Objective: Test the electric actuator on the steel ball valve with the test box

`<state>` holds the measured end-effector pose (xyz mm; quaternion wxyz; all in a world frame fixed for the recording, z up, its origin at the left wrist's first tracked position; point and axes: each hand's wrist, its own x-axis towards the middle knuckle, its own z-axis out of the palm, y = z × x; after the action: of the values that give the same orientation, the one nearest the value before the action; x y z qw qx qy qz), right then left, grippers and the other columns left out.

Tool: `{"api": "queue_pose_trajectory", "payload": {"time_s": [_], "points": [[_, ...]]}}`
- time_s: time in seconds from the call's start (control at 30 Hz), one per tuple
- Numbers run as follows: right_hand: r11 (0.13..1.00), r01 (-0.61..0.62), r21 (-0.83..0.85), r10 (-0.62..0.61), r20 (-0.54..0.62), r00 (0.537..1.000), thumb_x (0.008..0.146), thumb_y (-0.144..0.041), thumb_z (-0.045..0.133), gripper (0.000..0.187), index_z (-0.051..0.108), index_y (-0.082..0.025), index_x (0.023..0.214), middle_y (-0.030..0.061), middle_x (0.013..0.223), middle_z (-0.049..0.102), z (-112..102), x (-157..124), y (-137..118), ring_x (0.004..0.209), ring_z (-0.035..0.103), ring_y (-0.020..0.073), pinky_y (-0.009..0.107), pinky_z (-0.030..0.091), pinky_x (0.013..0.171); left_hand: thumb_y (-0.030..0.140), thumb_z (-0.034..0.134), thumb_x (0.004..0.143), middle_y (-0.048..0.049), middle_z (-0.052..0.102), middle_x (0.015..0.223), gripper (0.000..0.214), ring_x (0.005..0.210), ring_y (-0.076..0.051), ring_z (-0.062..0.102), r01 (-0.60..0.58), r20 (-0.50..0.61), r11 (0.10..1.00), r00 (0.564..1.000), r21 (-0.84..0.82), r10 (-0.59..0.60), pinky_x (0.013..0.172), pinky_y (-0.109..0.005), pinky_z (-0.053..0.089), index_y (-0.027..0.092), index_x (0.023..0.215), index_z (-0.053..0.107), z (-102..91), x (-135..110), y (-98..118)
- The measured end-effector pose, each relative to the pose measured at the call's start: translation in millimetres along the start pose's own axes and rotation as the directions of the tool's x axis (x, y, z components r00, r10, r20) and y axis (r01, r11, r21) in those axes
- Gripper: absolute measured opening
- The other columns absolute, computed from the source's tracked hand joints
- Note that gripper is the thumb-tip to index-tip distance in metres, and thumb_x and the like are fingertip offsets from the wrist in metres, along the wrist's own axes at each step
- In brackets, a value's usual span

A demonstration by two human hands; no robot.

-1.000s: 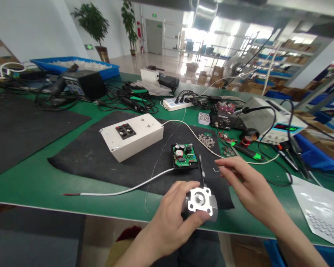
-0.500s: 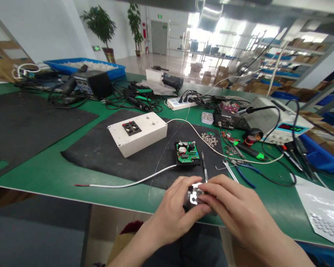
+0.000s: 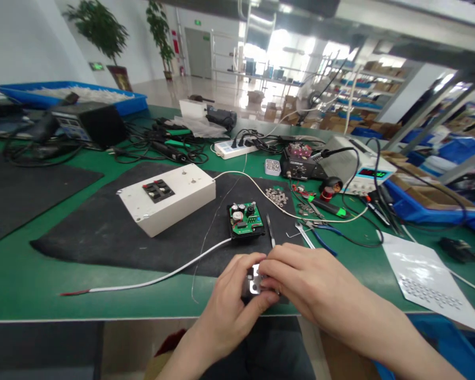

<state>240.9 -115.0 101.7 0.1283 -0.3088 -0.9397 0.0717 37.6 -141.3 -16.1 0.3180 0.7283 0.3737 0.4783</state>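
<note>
At the table's front edge, my left hand (image 3: 233,295) is wrapped round a small dark housing with a shiny metal plate (image 3: 255,279) on top. My right hand (image 3: 301,272) bends over the same piece, its fingertips pressed on the plate's right side; whether they pinch something small is hidden. Just beyond lies a green circuit board in a black case (image 3: 246,220), with a white cable (image 3: 162,281) running left to bare red ends. Tweezers (image 3: 271,230) point away from my right hand, and a wrench (image 3: 304,235) lies to their right.
A white box with black terminals (image 3: 170,198) sits on the black mat (image 3: 91,232). Blue-handled pliers (image 3: 324,241), small metal parts (image 3: 276,197) and a bench power supply (image 3: 356,163) stand or lie to the right. A white sheet (image 3: 423,279) is at the right edge.
The view has turned to the right, so the bench appears further left. Both hands stay on the metal-plated housing; my right hand's fingers have shifted slightly over the plate.
</note>
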Motion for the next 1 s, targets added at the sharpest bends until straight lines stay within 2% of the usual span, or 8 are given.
{"api": "queue_pose_trajectory", "payload": {"time_s": [0.13, 0.3, 0.47, 0.6, 0.67, 0.73, 0.87, 1.0], "points": [[0.998, -0.057, 0.041, 0.055, 0.057, 0.997, 0.109, -0.016, 0.071, 0.006, 0.073, -0.021, 0.111, 0.0012, 0.101, 0.073, -4, 1, 0, 0.083, 0.063, 0.0165, 0.033, 0.04, 0.067, 0.041, 0.071, 0.109, -0.006, 0.073, 0.134, 0.041, 0.121, -0.023, 0.073, 0.002, -0.009, 1.0, 1.0, 0.012, -0.002, 0.104, -0.033, 0.06, 0.031, 0.147, 0.058, -0.7, 1, -1], [0.996, -0.054, 0.076, 0.048, 0.087, 0.995, 0.11, -0.019, 0.071, 0.006, 0.071, -0.021, 0.105, -0.0009, 0.097, 0.07, -7, 5, 3, 0.08, 0.061, 0.0158, 0.033, 0.037, 0.067, 0.044, 0.071, 0.109, -0.0046, 0.074, 0.133, 0.043, 0.117, -0.022, 0.074, -0.041, -0.029, 0.999, 0.999, 0.036, 0.042, 0.102, -0.032, 0.061, 0.033, 0.148, 0.057, -0.4, 1, -5], [0.993, -0.064, 0.098, 0.057, 0.08, 0.995, 0.107, -0.018, 0.075, 0.004, 0.076, -0.02, 0.104, 0.0005, 0.096, 0.069, -7, 9, 5, 0.082, 0.062, 0.0168, 0.031, 0.04, 0.068, 0.044, 0.071, 0.109, -0.0048, 0.074, 0.131, 0.042, 0.115, -0.023, 0.075, -0.008, -0.016, 0.999, 1.0, 0.037, 0.009, 0.101, -0.033, 0.061, 0.032, 0.147, 0.058, -1.1, -1, -6], [0.982, -0.108, 0.153, 0.097, 0.073, 0.993, 0.108, -0.021, 0.073, 0.011, 0.081, -0.02, 0.101, 0.0024, 0.1, 0.07, 2, 6, 11, 0.084, 0.064, 0.0161, 0.029, 0.045, 0.072, 0.044, 0.072, 0.108, -0.0042, 0.073, 0.132, 0.042, 0.117, -0.023, 0.074, 0.025, -0.003, 1.0, 1.0, 0.015, -0.025, 0.102, -0.032, 0.06, 0.033, 0.146, 0.058, -1.6, -1, -5], [0.974, -0.1, 0.202, 0.101, 0.003, 0.995, 0.11, -0.024, 0.071, 0.013, 0.083, -0.021, 0.104, 0.0027, 0.101, 0.069, 12, 1, 14, 0.084, 0.065, 0.0156, 0.028, 0.047, 0.073, 0.042, 0.072, 0.108, -0.0035, 0.073, 0.133, 0.041, 0.118, -0.022, 0.074, 0.046, 0.001, 0.999, 0.999, 0.005, -0.046, 0.102, -0.031, 0.06, 0.033, 0.146, 0.059, -1.5, 0, -5], [0.971, -0.073, 0.228, 0.102, -0.115, 0.988, 0.111, -0.026, 0.069, 0.014, 0.083, -0.021, 0.111, 0.0038, 0.103, 0.07, 23, -7, 16, 0.087, 0.066, 0.0164, 0.028, 0.049, 0.075, 0.043, 0.072, 0.108, -0.0037, 0.073, 0.135, 0.041, 0.121, -0.022, 0.074, 0.046, -0.004, 0.999, 0.999, 0.0, -0.046, 0.104, -0.031, 0.059, 0.033, 0.146, 0.059, -1.4, 0, -5], [0.985, -0.029, 0.168, 0.085, -0.337, 0.938, 0.111, -0.023, 0.068, 0.016, 0.08, -0.023, 0.121, 0.0058, 0.109, 0.075, 45, -23, 12, 0.094, 0.066, 0.0189, 0.03, 0.052, 0.078, 0.046, 0.072, 0.108, -0.0051, 0.073, 0.136, 0.042, 0.122, -0.023, 0.074, 0.046, -0.008, 0.999, 0.999, -0.003, -0.046, 0.105, -0.032, 0.059, 0.032, 0.146, 0.059, -1.9, -1, -4], [0.996, -0.016, 0.088, 0.053, -0.424, 0.904, 0.109, -0.018, 0.068, 0.024, 0.076, -0.025, 0.131, 0.0072, 0.116, 0.077, 57, -29, 8, 0.095, 0.067, 0.0211, 0.033, 0.054, 0.076, 0.047, 0.073, 0.108, -0.0043, 0.073, 0.135, 0.041, 0.123, -0.023, 0.074, 0.066, 0.006, 0.998, 0.998, -0.007, -0.066, 0.106, -0.032, 0.058, 0.033, 0.144, 0.06, -2.7, -2, -4]]}}
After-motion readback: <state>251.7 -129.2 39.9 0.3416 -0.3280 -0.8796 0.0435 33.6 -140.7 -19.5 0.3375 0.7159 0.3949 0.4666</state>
